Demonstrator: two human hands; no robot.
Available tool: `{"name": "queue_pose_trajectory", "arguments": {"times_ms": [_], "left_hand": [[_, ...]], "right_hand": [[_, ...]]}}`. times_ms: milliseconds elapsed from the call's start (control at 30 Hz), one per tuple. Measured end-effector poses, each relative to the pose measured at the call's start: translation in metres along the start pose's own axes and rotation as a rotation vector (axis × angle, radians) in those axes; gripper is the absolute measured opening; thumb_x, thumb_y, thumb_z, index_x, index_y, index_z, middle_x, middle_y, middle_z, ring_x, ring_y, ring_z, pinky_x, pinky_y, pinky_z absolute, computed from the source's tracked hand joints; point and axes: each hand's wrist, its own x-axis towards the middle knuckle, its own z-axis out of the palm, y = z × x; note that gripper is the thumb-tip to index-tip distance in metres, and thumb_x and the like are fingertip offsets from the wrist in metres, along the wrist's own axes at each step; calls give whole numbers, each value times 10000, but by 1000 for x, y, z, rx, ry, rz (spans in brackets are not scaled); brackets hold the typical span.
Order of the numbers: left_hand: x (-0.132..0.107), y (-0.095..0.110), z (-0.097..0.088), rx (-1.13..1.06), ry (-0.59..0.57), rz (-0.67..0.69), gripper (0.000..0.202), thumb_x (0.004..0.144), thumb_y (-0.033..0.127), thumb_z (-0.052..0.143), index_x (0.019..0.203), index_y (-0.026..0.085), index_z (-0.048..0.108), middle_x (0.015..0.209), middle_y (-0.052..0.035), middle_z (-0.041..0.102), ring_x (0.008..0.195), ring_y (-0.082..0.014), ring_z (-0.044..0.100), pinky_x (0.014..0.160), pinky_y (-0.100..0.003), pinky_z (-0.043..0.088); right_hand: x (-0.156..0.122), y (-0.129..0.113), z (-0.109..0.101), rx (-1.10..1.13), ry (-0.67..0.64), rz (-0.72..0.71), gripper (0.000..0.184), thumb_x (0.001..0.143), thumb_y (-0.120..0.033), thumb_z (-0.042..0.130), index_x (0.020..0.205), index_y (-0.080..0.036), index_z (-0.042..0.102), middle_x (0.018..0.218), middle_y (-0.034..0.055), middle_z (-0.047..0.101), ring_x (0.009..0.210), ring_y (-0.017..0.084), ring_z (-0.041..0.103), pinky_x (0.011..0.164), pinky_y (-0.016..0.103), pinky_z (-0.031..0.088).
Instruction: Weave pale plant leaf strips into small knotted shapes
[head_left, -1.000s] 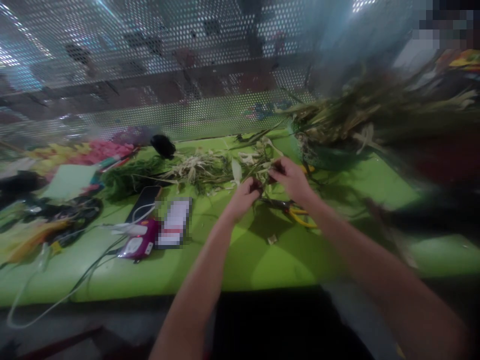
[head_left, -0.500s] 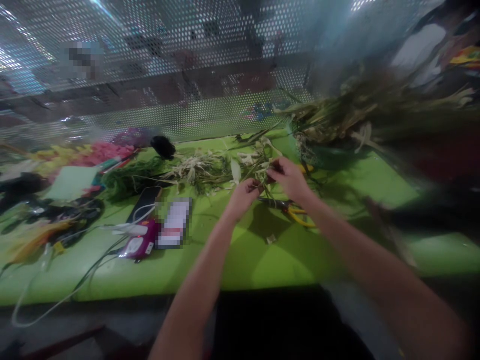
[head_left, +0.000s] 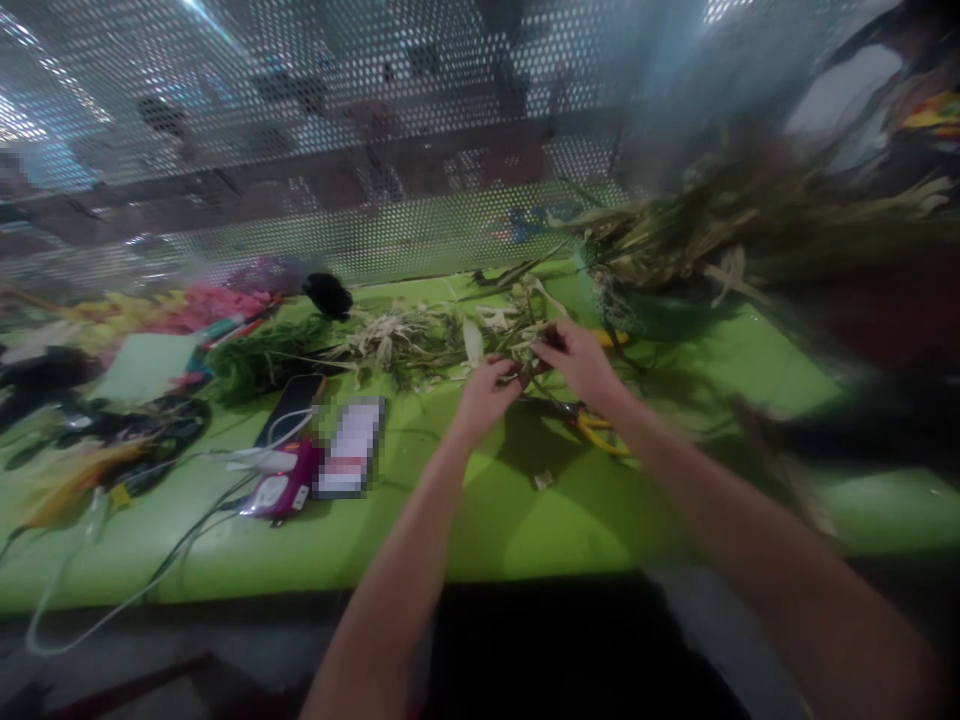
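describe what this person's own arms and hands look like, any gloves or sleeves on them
The left hand and right hand are ungloved, and no sleeves show on the slim forearms. No watch or bracelet is visible on either wrist. Blur hides finer details of the fingers, such as nails or rings.

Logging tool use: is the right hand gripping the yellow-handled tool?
No, the right hand pinches plant strands, while the yellow-handled tool lies on the green tabletop.
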Motion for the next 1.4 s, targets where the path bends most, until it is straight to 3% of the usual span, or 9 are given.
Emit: {"name": "queue_pose_trajectory", "arguments": {"times_ms": [100,233,367,533,700,800,933,1233,1400], "left_hand": [[0,1,1,-4,13,-7,117,781,237,601,700,153,617,760,-18,569,762,-149,503,717,-259,382],[0,-2,0,-126,140,-117,108,781,256,596,767,156,634,701,7,558,687,-128,473,664,-243,368],[1,-4,-3,-235,185,-167,141,774,286,613,791,150,647,704,10,579,673,-116,480,658,-237,370],[1,-3,-5,-247,192,-173,162,765,291,623,815,150,686,764,-6,630,725,-127,531,715,-245,402],[1,-1,-4,-217,210,-153,142,752,268,634,799,152,702,772,-14,628,735,-131,548,711,-246,408],[1,0,-5,-211,201,-154,129,758,260,634,785,154,702,757,-11,627,722,-131,547,698,-251,403],[0,2,-6,-214,222,-199,119,764,257,630,766,157,694,727,-3,625,696,-127,530,674,-251,392],[0,-3,-1,-139,271,-121,109,785,243,618,791,161,691,781,-23,648,757,-142,568,748,-266,436],[-2,-5,6,-122,263,-44,209,767,149,599,968,170,655,941,-57,687,861,-160,615,829,-290,466]], "right_hand": [[-1,-2,2,27,2,11,234,740,-355,687,853,-205,547,766,-18,545,672,122,532,611,272,521],[-3,-3,4,17,-21,105,358,746,-339,704,1053,-214,572,821,-11,599,597,99,518,500,224,458],[-5,0,5,8,-136,315,193,775,-235,662,956,-179,625,688,-30,597,401,47,377,363,200,298],[-5,4,6,96,-182,338,206,740,-149,698,939,-171,650,683,-16,636,460,82,551,425,204,400],[-6,8,8,221,-180,429,259,706,-133,720,937,-172,609,711,-7,663,464,99,579,452,231,480],[-5,10,9,241,-156,408,269,654,-150,772,866,-166,606,664,-23,641,518,102,599,517,240,529],[-1,10,4,157,-129,334,258,627,-261,812,748,-163,606,627,-29,618,526,92,581,547,245,540],[0,4,0,80,-78,282,261,631,-285,793,793,-172,621,593,-43,605,411,82,513,416,225,445],[-7,1,11,220,-120,334,381,625,-314,816,898,-181,586,755,0,671,556,141,636,556,295,549]]}}
